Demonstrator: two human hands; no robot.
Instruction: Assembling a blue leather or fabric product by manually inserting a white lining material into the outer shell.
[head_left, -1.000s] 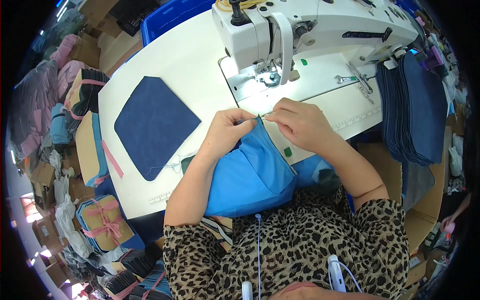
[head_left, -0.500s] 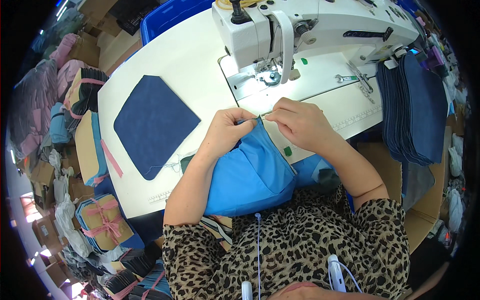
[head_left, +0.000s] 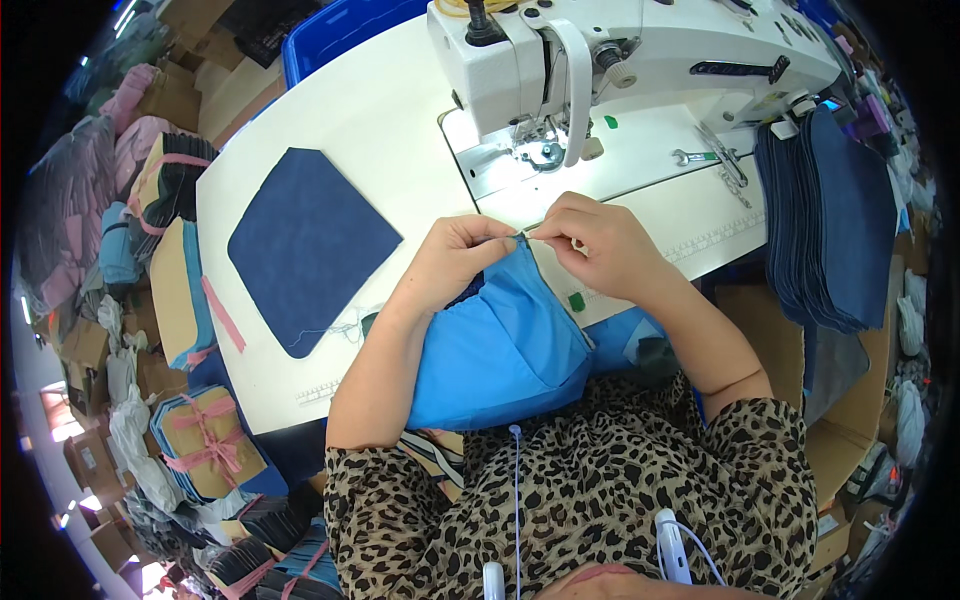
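Note:
Between my two hands a piece of bright blue fabric (head_left: 495,340) hangs from its upper corner, draped over the table's front edge toward my lap. My left hand (head_left: 455,258) pinches that corner with thumb and forefinger. From the other side, the thumb and forefinger of my right hand (head_left: 605,245) close on the same corner, where a dark edge shows; the fingertips of both hands nearly meet. Just beyond them stands a white sewing machine (head_left: 500,90), its needle area lit. Left of my hands lies a flat navy fabric panel (head_left: 310,250) with loose thread at its lower edge.
A stack of navy panels (head_left: 825,220) stands at the table's right end. Near the machine lie a wrench (head_left: 700,157) and metal tweezers (head_left: 722,155). Small green scraps (head_left: 576,301) dot the white tabletop (head_left: 385,100). Tied bundles (head_left: 213,445) crowd the left; a blue bin (head_left: 345,35) stands behind.
Both hands keep their pinch on the blue fabric's corner. My right hand's fingers have shifted slightly; the fabric hangs nearly as before.

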